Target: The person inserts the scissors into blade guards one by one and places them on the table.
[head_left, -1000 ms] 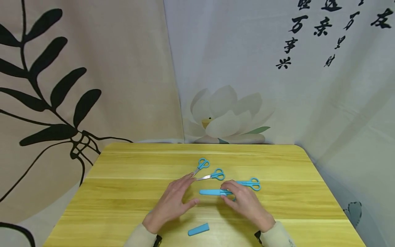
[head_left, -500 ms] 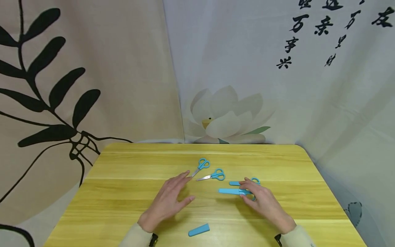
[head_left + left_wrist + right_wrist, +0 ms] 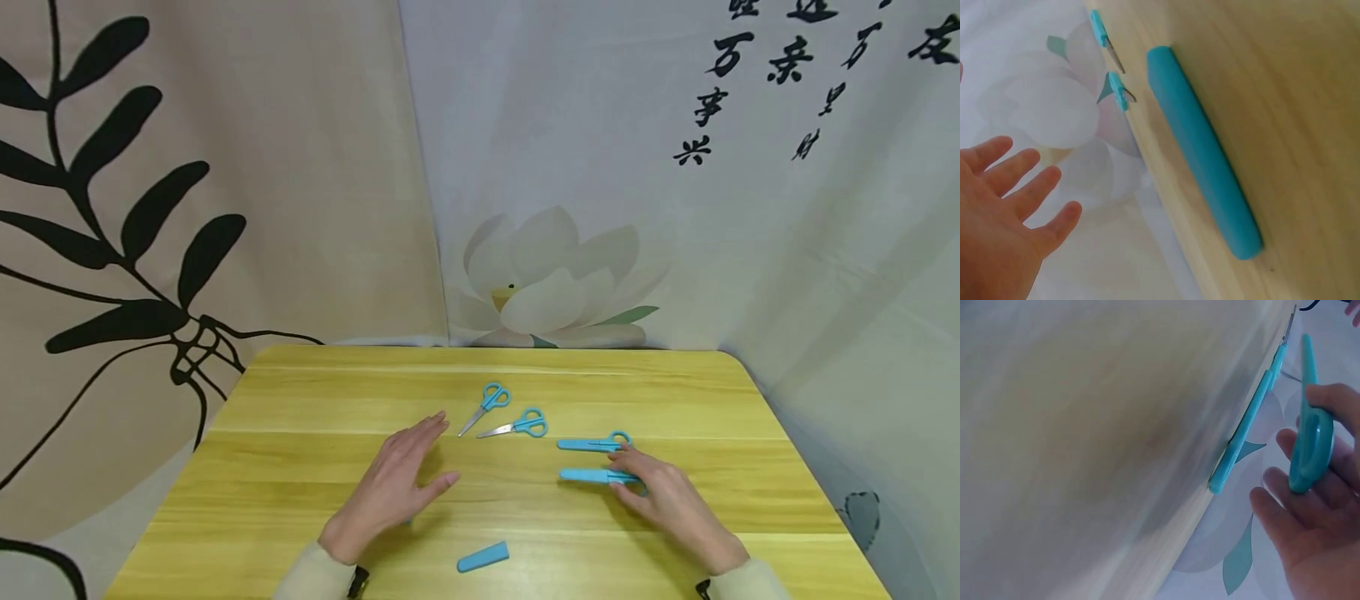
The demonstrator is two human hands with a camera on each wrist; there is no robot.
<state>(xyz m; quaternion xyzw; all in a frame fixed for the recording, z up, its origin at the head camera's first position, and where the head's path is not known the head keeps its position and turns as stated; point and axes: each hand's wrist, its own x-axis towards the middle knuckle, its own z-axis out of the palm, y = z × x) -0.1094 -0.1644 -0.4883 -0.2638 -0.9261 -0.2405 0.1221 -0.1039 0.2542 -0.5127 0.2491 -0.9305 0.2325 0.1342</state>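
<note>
My right hand pinches a pair of blue scissors by the handles between thumb and fingers. A blue sheath covers their blades, and in the right wrist view these scissors are held above the table. Just behind them lie other sheathed scissors. My left hand is spread and holds nothing. Two small scissors with bare blades, one pair farther back and one pair nearer, lie to its right. A loose blue sheath lies toward the front.
The wooden table has a printed cloth hanging behind it. A small blue bit peeks out beside my left hand, mostly hidden. The left wrist view shows a blue sheath close up.
My right hand has carried the sheathed scissors to the right, then slightly nearer, in front of the other sheathed pair. My left hand has drawn back left, away from the bare scissors.
</note>
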